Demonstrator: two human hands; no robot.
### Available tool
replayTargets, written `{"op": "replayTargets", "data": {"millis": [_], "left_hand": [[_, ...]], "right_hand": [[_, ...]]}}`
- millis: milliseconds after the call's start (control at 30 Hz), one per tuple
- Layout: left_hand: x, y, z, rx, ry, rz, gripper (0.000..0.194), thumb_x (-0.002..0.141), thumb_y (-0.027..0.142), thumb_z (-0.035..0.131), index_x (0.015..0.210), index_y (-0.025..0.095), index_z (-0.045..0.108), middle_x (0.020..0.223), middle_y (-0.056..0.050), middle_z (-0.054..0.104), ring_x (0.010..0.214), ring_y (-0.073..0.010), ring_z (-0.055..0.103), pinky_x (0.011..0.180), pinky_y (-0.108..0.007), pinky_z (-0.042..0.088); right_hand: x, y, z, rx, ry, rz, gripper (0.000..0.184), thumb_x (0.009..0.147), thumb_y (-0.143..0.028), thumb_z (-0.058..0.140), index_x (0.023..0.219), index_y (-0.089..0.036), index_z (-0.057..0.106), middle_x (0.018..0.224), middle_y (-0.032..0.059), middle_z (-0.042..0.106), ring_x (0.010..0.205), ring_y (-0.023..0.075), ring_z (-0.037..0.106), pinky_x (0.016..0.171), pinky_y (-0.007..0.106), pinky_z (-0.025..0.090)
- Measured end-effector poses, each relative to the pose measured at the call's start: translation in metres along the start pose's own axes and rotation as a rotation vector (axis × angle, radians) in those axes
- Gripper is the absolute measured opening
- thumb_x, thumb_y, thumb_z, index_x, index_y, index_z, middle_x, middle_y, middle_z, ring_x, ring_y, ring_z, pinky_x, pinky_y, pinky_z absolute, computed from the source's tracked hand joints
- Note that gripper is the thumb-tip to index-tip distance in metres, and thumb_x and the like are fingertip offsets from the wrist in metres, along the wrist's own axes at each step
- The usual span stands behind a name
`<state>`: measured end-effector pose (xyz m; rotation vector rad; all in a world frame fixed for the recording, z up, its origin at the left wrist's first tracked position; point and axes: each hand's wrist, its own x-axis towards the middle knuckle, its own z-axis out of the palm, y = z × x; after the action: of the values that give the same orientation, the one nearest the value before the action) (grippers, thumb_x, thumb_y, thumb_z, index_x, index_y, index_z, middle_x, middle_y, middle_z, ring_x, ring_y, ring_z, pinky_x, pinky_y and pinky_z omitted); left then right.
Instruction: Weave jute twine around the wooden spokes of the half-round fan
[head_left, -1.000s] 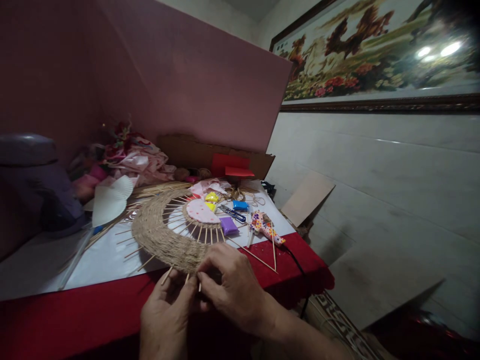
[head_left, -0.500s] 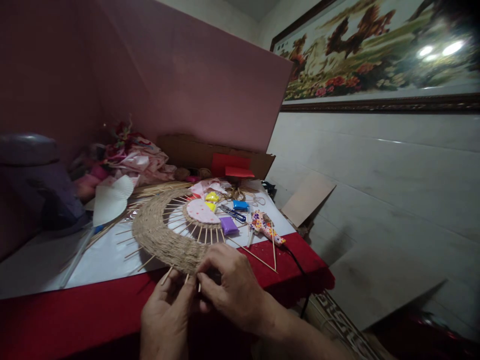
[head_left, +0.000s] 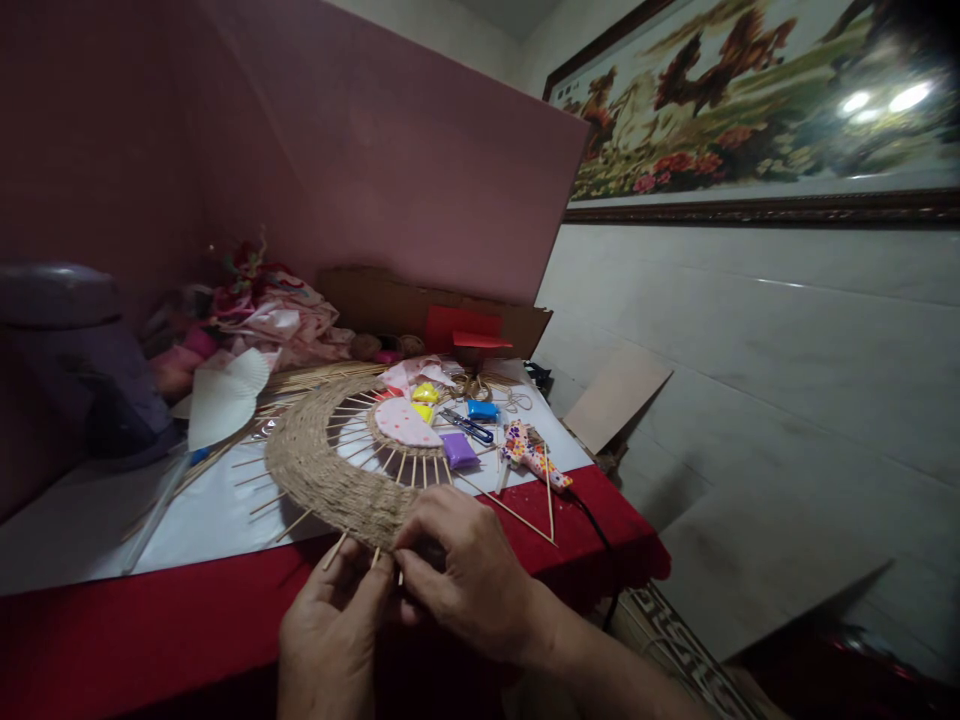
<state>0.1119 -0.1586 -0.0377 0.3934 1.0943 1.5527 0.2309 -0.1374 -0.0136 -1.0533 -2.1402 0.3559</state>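
A woven twine piece (head_left: 300,470) with wooden sticks radiating through it lies at the table's front edge. At its centre sits a pink dotted fabric half-round (head_left: 405,422), with bare sticks between it and the wide woven band. My left hand (head_left: 337,620) pinches the band's near edge, thumb beside a protruding stick (head_left: 335,551). Just to the right, my right hand (head_left: 457,570) is closed at the same edge, thumb and forefinger pressed together by the sticks. Any strand between those fingertips is too small to make out.
Beyond the weave are a purple packet (head_left: 459,450), a blue packet (head_left: 482,410), thread snips (head_left: 469,427) and a flower-patterned glue gun (head_left: 534,455) with a cord. A white fan (head_left: 225,400) and a lidded bin (head_left: 82,360) stand at left. Red cloth (head_left: 150,640) covers the table.
Hardly anything differs. Both hands keep their place at the woven edge, and the whole view has shifted very slightly.
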Motion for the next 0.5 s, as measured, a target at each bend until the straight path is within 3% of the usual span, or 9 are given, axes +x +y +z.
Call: {"op": "replayTargets", "data": {"millis": [233, 500], "left_hand": [[-0.0021, 0.0030, 0.0007, 0.055, 0.045, -0.009, 0.036, 0.041, 0.010, 0.079, 0.075, 0.014, 0.066, 0.077, -0.005, 0.070, 0.067, -0.0203, 0.067, 0.049, -0.022, 0.053], [-0.0043, 0.0026, -0.0014, 0.090, 0.025, 0.027, 0.038, 0.044, 0.012, 0.079, 0.081, 0.013, 0.068, 0.079, -0.006, 0.072, 0.071, -0.0212, 0.068, 0.053, -0.022, 0.053]], "right_hand": [[0.0040, -0.0018, -0.0061, -0.116, -0.089, -0.050, 0.002, 0.077, -0.015, 0.058, 0.078, -0.016, 0.059, 0.084, 0.0023, 0.060, 0.082, 0.0148, 0.052, 0.073, 0.027, 0.039], [0.0001, -0.0076, -0.0107, -0.284, -0.150, -0.108, 0.009, 0.080, -0.020, 0.053, 0.083, -0.016, 0.061, 0.090, 0.0040, 0.059, 0.085, 0.0168, 0.050, 0.074, 0.029, 0.038]]}}
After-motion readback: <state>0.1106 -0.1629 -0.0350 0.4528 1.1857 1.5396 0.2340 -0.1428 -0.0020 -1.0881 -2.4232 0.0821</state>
